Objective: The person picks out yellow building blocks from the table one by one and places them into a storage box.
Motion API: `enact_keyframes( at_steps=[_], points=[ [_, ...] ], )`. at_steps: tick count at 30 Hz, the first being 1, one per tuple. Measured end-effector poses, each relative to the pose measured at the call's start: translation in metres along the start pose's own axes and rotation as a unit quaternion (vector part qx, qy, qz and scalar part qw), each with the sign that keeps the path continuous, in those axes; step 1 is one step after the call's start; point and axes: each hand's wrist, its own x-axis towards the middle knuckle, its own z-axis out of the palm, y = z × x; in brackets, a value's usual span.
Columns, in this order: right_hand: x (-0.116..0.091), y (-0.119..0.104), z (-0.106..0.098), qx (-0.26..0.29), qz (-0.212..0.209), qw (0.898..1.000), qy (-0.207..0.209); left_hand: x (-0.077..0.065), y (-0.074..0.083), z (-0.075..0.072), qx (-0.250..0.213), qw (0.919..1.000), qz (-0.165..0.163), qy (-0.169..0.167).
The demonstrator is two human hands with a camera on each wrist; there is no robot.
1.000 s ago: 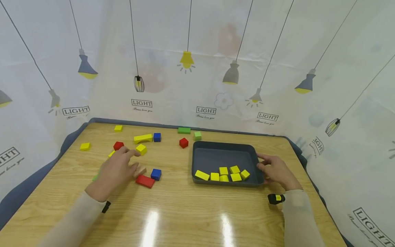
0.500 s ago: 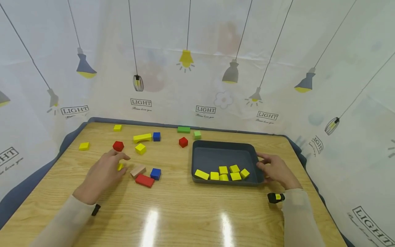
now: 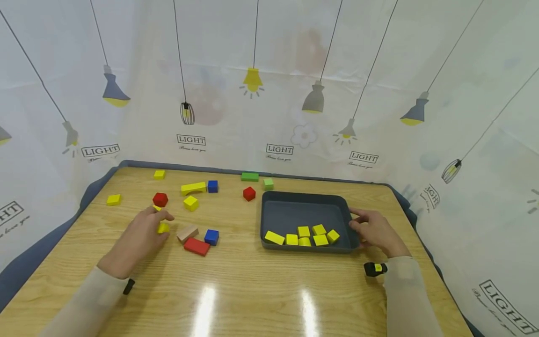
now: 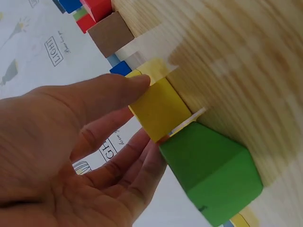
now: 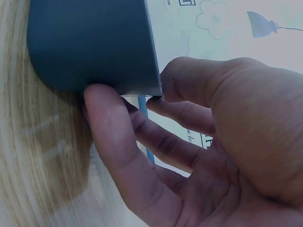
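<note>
My left hand (image 3: pixel 135 239) pinches a yellow block (image 4: pixel 162 112) on the table, thumb at its near edge and fingers curled behind it. A green block (image 4: pixel 220 172) stands right beside that block in the left wrist view; my hand hides it from the head view. At the right, my right hand (image 3: pixel 377 232) grips the right wall of a dark grey tray (image 3: pixel 304 195), its thumb over the rim and fingers outside. Several yellow blocks (image 3: pixel 303 231) lie along the tray's near side. A plain wooden block (image 3: pixel 187 233) and a red block (image 3: pixel 197 246) lie right of my left hand.
Around them are a blue cube (image 3: pixel 212 237), a yellow cube (image 3: pixel 191 203), a yellow arch (image 3: pixel 193 188) and a red block (image 3: pixel 160 199). Another red block (image 3: pixel 249 194) and a green block (image 3: pixel 250 177) lie behind the tray's left corner. A printed curtain (image 3: pixel 227 126) rises behind the table.
My left hand has moved left and slightly toward me, away from the wooden block, to the yellow block. My right hand stays on the tray, which has not moved.
</note>
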Motion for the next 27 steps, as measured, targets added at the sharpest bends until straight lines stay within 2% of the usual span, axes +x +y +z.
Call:
enact_keyframes(
  at_steps=[9, 20, 27],
  points=[
    [0.001, 0.001, 0.001, 0.000, 0.002, 1.000, 0.002, 0.002, 0.001, 0.002, -0.005, 1.0000, 0.001, 0.004],
    [0.001, 0.001, 0.001, 0.002, 0.000, 1.000, 0.002, 0.006, 0.017, 0.004, -0.005, 0.9996, 0.011, 0.024],
    [0.001, 0.000, 0.000, 0.000, -0.003, 1.000, 0.002, 0.012, 0.028, 0.005, -0.015, 0.9996, 0.006, 0.023]
  ],
)
